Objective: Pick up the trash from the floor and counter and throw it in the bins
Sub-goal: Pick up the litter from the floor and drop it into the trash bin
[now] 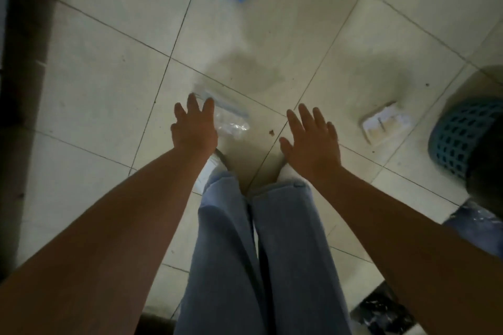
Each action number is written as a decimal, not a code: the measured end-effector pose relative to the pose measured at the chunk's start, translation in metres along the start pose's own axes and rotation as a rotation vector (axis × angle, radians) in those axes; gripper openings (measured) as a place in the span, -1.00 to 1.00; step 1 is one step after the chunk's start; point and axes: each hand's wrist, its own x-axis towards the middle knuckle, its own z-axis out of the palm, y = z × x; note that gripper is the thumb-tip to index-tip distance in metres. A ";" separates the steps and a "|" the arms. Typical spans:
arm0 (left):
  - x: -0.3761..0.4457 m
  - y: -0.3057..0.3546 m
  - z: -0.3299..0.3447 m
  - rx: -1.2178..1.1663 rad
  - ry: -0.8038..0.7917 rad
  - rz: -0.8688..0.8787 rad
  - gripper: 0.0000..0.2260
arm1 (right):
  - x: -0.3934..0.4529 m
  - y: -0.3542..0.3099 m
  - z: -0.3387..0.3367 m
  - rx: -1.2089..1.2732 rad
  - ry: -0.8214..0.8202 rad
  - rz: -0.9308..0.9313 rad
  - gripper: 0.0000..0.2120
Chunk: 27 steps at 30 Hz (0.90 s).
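Both hands, the left hand (193,128) and the right hand (313,139), hang empty with fingers spread. The clear plastic bag (231,119) lies on the floor (109,62) just beyond the left fingertips; it looks light, crinkly and slippery, best pinched at its bunched edge.

Pale square floor tiles (109,68) with dark grout lines, blurred by motion. Light blue jeans (231,253) fill the lower middle, white shoes (208,171) just showing at the hems. A dark strip (16,62) runs down the left edge.
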 end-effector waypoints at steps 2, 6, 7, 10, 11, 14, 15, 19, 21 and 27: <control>0.028 0.003 0.023 -0.237 -0.021 -0.156 -0.37 | 0.033 0.002 0.015 -0.040 0.020 -0.033 -0.44; 0.061 0.006 0.050 -0.575 0.079 -0.334 -0.42 | 0.071 0.020 0.038 -0.069 0.067 -0.040 -0.44; 0.065 0.006 0.053 -0.613 0.101 -0.366 -0.48 | 0.075 0.025 0.042 -0.054 0.078 -0.049 -0.44; 0.068 0.001 0.058 -0.542 0.132 -0.332 -0.69 | 0.076 0.028 0.053 -0.033 0.145 -0.173 -0.52; 0.065 0.004 0.058 -0.506 0.138 -0.280 -0.73 | 0.075 0.032 0.055 -0.015 0.153 -0.183 -0.54; 0.047 0.028 0.048 -0.463 0.179 -0.110 -0.78 | 0.066 0.046 0.053 0.083 0.200 -0.110 -0.52; 0.040 0.041 0.044 -0.454 0.202 -0.041 -0.79 | 0.064 0.055 0.050 0.119 0.203 -0.053 -0.50; 0.019 0.110 0.021 -0.532 0.262 0.207 -0.71 | 0.056 0.100 0.033 0.300 0.176 0.303 -0.47; 0.016 0.147 0.013 -0.566 0.251 0.263 -0.69 | 0.056 0.126 0.030 0.379 0.199 0.453 -0.47; 0.034 0.225 0.020 -0.427 0.231 0.429 -0.76 | 0.075 0.189 0.051 0.898 0.283 0.896 -0.34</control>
